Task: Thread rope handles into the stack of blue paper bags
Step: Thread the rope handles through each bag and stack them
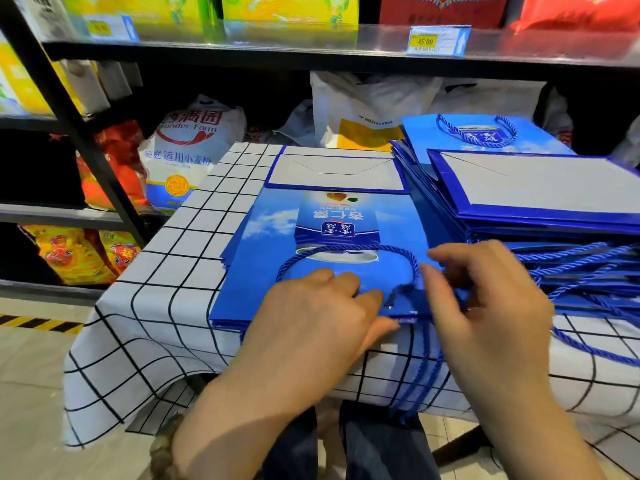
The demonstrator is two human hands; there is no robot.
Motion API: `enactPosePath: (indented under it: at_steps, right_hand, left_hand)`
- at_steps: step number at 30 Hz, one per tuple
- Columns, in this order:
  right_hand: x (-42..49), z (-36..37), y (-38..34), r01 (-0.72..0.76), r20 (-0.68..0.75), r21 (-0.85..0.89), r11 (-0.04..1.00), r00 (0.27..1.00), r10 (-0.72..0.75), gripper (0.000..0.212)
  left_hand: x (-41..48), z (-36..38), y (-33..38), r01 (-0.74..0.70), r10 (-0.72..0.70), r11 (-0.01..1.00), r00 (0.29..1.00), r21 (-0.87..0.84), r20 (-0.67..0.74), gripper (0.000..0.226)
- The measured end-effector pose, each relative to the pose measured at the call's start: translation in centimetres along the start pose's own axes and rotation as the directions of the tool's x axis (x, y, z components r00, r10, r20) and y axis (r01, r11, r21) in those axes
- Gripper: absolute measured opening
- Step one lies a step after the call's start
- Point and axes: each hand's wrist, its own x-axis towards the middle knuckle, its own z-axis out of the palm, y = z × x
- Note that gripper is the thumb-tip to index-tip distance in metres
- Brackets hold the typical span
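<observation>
A stack of blue paper bags (263, 271) lies on the checked tablecloth (166, 306), printed side up. A blue rope handle (346, 248) loops across the top bag, and its frayed end (398, 293) lies beside a hole near the bag's front edge. My left hand (322, 317) holds that front edge, fingers on top and thumb against the edge. My right hand (485, 299) is just right of the loop, with thumb and forefinger at the rope's right side; the pinch is blurred.
A second, taller stack of blue bags (540, 188) sits at the right, and one at the back carries a handle (478, 133). Loose blue ropes (588, 271) lie beside my right hand, and some hang over the table edge (422, 368). Shelves with flour sacks (187, 150) stand behind.
</observation>
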Motion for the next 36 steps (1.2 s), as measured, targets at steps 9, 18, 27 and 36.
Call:
enactPosePath:
  at_steps: [9, 18, 27, 36]
  right_hand:
    - [-1.9, 2.9, -2.2, -0.087, 0.012, 0.264, 0.961, 0.996, 0.087, 0.046]
    - [-1.5, 5.9, -7.6, -0.064, 0.215, 0.463, 0.884, 0.976, -0.042, 0.068]
    - [-0.2, 1.7, -1.6, 0.267, 0.045, 0.087, 0.960, 0.961, -0.271, 0.033]
    - [-0.4, 1.2, 0.7, 0.150, 0.298, -0.042, 0.988, 0.946, -0.130, 0.021]
  left_hand:
    - [1.0, -1.8, -0.9, 0.166, -0.224, 0.962, 0.933, -0.216, -0.282, 0.033]
    - [0.7, -5.8, -1.3, 0.120, -0.648, 0.671, 0.575, -0.731, -0.501, 0.024]
    - [-0.4, -3.3, -0.7, 0.068, -0.848, -0.297, 0.440, -0.953, 0.295, 0.021]
    - [-2.8, -0.3, 0.4, 0.245, -0.715, -0.541, 0.371, -0.805, 0.593, 0.019]
